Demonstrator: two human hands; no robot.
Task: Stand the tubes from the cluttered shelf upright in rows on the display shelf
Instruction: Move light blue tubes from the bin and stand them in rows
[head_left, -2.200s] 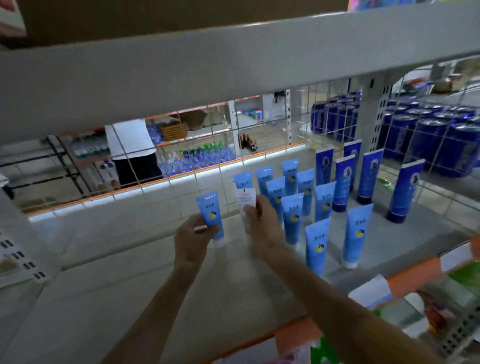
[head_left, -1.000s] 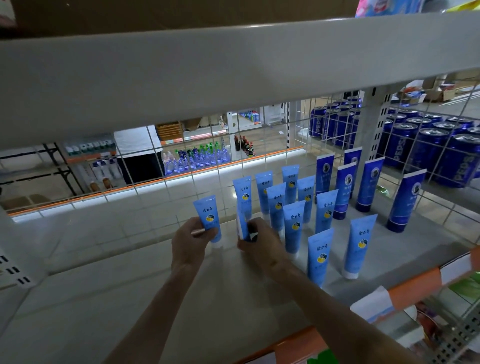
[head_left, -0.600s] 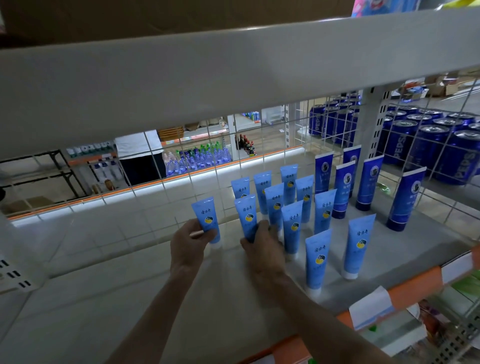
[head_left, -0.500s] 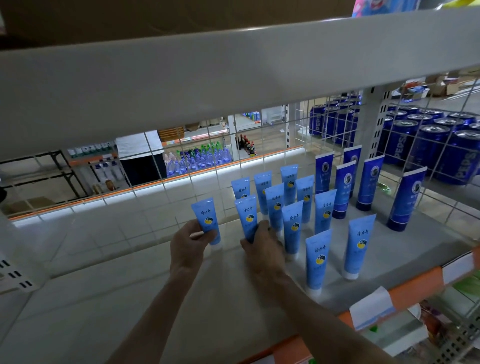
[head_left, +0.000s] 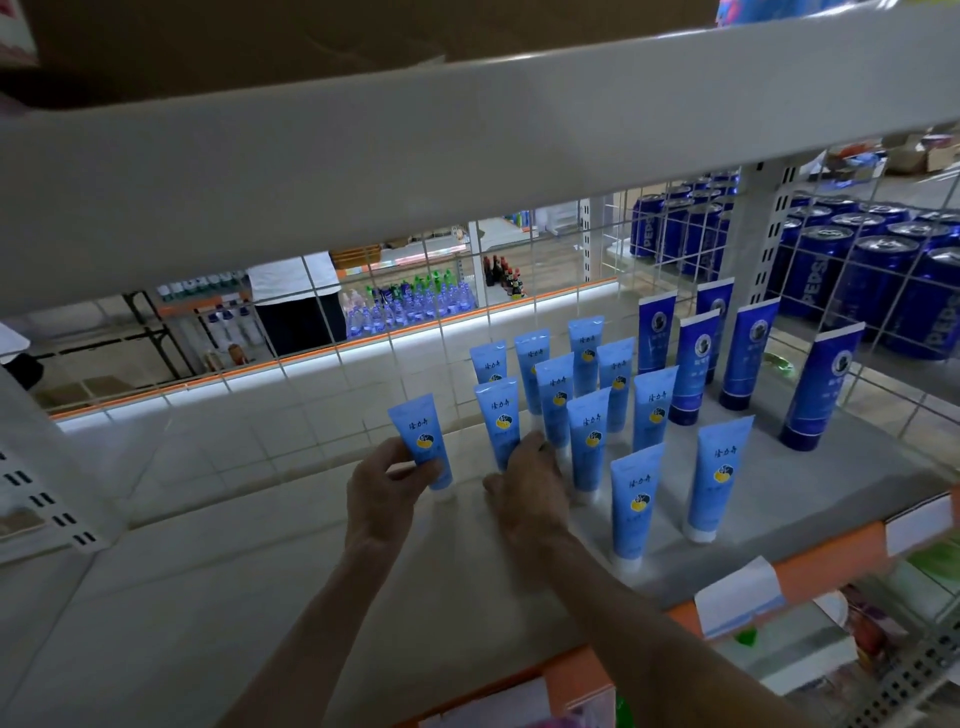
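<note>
Several light-blue tubes (head_left: 586, 441) stand cap-down in rows on the pale display shelf (head_left: 249, 582). My left hand (head_left: 384, 491) grips one light-blue tube (head_left: 420, 435) that stands apart at the left of the group, leaning a little to the left. My right hand (head_left: 527, 491) holds the lower part of another light-blue tube (head_left: 497, 418) at the left end of a row, upright, its cap hidden behind my fingers. Several taller dark-blue tubes (head_left: 696, 374) stand upright further right.
A wire mesh panel (head_left: 363, 374) closes the back of the shelf. Blue cans (head_left: 862, 280) are stacked behind it at the right. The white upper shelf edge (head_left: 467, 145) hangs low overhead. An orange price rail (head_left: 810, 566) with white tags runs along the front.
My right hand turned its tube from label-back to face forward and set it upright beside the rows. My left hand has kept hold of its tube in the same place.
</note>
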